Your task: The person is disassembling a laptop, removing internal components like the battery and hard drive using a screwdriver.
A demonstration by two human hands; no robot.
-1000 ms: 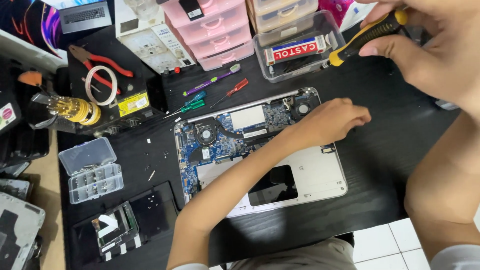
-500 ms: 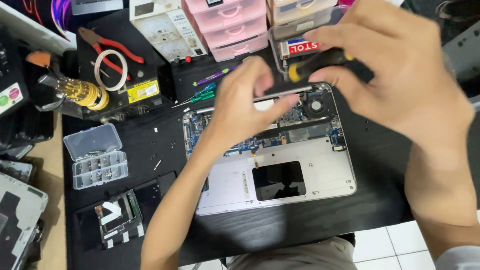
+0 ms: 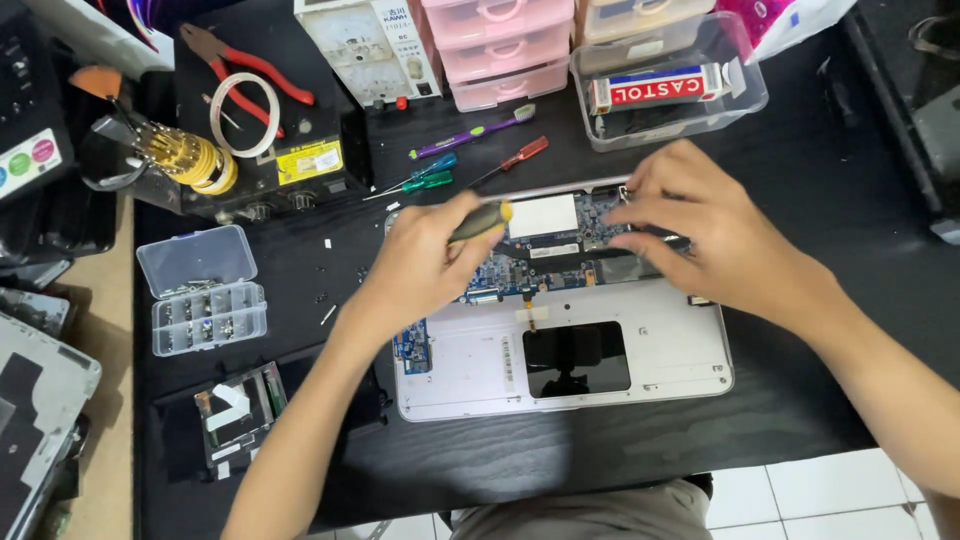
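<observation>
The opened laptop base (image 3: 620, 370) lies on the black table (image 3: 800, 200), its silver shell up and its circuit board (image 3: 540, 262) bared along the far edge; the left hand (image 3: 425, 262) rests over the board's left part, fingers curled tight around a yellow-and-black screwdriver (image 3: 480, 220) whose handle juts out toward the right from the fist; its tip is hidden, so where it touches cannot be told; the right hand (image 3: 715, 235) lies over the board's right end, fingers pressed together and bent down onto a dark strip (image 3: 610, 245) that runs across the board, though whether they pinch it or only press on it cannot be told; just beyond the laptop lie a red screwdriver (image 3: 515, 157), a green one (image 3: 420, 183) and a purple toothbrush (image 3: 475, 132); farther back stand pink drawers (image 3: 500, 50) and a clear tub (image 3: 670, 95) holding a boxed tube; to the left sit an open clear screw box (image 3: 200, 290), red-handled pliers (image 3: 245, 60) and a white ring of tape (image 3: 245, 115).
</observation>
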